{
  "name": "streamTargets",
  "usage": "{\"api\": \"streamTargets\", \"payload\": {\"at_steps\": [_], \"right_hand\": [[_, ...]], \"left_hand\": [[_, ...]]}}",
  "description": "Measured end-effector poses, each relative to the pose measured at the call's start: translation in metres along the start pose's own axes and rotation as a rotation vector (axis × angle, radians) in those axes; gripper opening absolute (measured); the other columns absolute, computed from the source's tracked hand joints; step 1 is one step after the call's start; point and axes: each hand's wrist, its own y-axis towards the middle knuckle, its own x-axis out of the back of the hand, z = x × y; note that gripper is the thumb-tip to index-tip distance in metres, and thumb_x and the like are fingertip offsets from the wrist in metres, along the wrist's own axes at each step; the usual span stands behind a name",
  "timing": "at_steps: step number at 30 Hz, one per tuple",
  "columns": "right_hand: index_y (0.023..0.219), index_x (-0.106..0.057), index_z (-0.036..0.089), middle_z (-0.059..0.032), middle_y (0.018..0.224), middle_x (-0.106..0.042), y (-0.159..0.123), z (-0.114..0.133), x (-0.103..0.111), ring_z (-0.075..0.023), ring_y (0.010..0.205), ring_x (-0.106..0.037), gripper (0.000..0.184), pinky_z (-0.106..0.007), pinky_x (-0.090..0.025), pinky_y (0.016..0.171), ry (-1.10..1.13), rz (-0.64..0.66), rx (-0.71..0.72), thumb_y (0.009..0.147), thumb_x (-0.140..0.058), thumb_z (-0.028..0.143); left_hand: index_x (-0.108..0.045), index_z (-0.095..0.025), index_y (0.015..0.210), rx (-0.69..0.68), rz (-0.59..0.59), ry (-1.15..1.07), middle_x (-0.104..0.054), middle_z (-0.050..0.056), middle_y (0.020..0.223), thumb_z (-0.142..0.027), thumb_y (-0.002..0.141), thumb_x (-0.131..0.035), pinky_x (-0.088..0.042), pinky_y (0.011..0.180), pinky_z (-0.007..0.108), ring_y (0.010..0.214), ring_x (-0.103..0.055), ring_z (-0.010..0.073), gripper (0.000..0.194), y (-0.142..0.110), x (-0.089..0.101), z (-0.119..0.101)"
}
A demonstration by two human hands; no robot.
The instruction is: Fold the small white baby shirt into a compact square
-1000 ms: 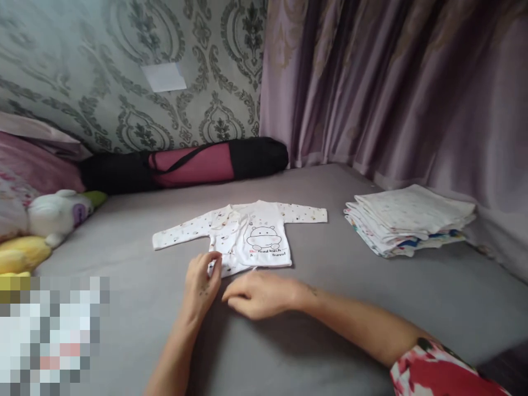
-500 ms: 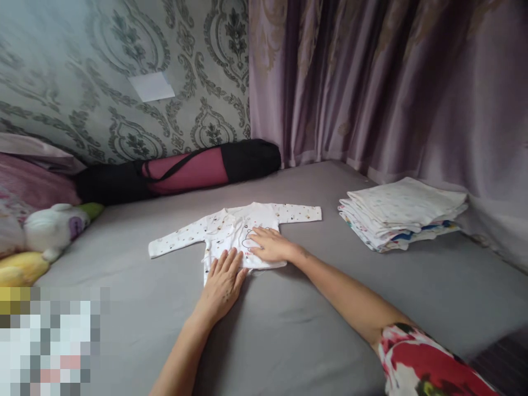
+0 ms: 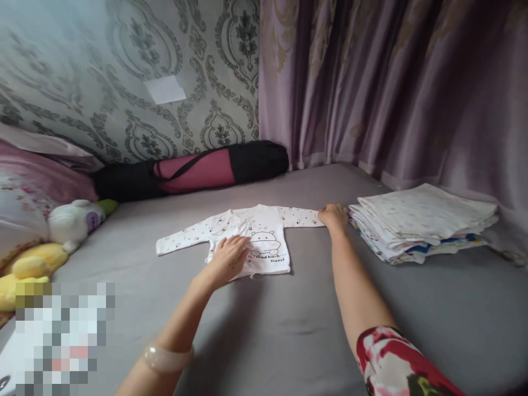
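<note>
At the left edge of the frame a yellow plush toy [image 3: 41, 261] lies beside a white plush toy with a purple muzzle [image 3: 76, 223], and a long black-and-maroon fabric bag [image 3: 198, 169] stretches from there to the upper middle, along the far side of the bed with a smooth grey sheet [image 3: 284, 341]. At the lower left a pale, translucent ring bracelet [image 3: 167, 358] circles the left wrist. The left hand [image 3: 226, 257] is over the front of a small white cotton top with long speckled sleeves and a printed cartoon animal [image 3: 266, 239], spread flat in the centre of the frame; its fingers are extended and grip nothing, though whether they press the cloth I cannot tell. Right of centre, the right hand [image 3: 335, 217] reaches the end of the right-side sleeve, fingers curled over the cuff; whether they pinch it is hidden. Just beside it, at the right, sits a stack of folded, mostly white printed cloths [image 3: 424, 220]. The step in hand looks like arranging the laid-out top; moving that sleeve would call for a secure pinch on the cuff while the left hand steadies the body.
</note>
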Motion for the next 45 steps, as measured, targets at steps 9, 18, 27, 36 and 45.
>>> {"api": "streamTargets", "payload": {"at_steps": [9,18,27,36,45], "right_hand": [[0.101,-0.070,0.011,-0.0170,0.096,-0.068,0.026,-0.013,-0.006,-0.0257,0.086,-0.066,0.028,-0.032,-0.051,0.075,-0.041,0.169,-0.085,0.081,-0.063,0.030],[0.081,-0.070,0.011,-0.0085,0.069,-0.066,0.044,-0.014,-0.013,-0.0229,0.075,-0.066,0.015,-0.024,-0.045,0.060,0.225,0.179,0.007,0.076,-0.059,0.020],[0.106,-0.062,0.007,-0.0027,0.071,-0.064,0.030,0.009,0.004,-0.0118,0.057,-0.059,0.024,-0.016,-0.042,0.049,0.824,0.117,-0.016,0.085,-0.056,0.017],[0.100,-0.065,0.013,-0.0021,0.075,-0.068,0.012,0.031,0.030,-0.0108,0.057,-0.062,0.012,-0.018,-0.049,0.052,1.157,0.307,-0.044,0.090,-0.060,0.016],[0.095,-0.064,0.012,-0.0029,0.072,-0.069,-0.001,0.061,0.025,-0.0135,0.058,-0.065,0.012,-0.020,-0.052,0.050,1.315,0.373,-0.089,0.091,-0.054,0.008]], "left_hand": [[-0.053,-0.016,0.128,-0.144,-0.012,-0.234,-0.057,0.013,0.132,-0.024,0.088,-0.042,-0.038,0.107,0.039,0.125,-0.051,0.0250,0.042,0.088,-0.018,-0.009],[-0.041,-0.015,0.138,-0.113,0.094,-0.229,-0.035,0.017,0.151,-0.032,0.088,-0.047,-0.023,0.115,0.047,0.142,-0.027,0.0285,0.053,0.142,-0.034,-0.015],[-0.032,-0.018,0.145,-0.048,0.225,-0.173,-0.024,0.014,0.157,-0.048,0.087,-0.047,-0.014,0.115,0.052,0.145,-0.015,0.0332,0.066,0.161,-0.039,-0.011],[-0.028,-0.024,0.148,-0.037,0.275,-0.102,-0.019,0.017,0.157,-0.073,0.066,-0.062,-0.017,0.110,0.059,0.140,-0.014,0.0432,0.101,0.168,-0.026,-0.015],[-0.036,-0.025,0.144,0.011,0.343,-0.067,-0.031,0.018,0.149,-0.068,0.056,-0.072,-0.024,0.106,0.061,0.135,-0.023,0.0452,0.105,0.174,-0.003,-0.032]]}}
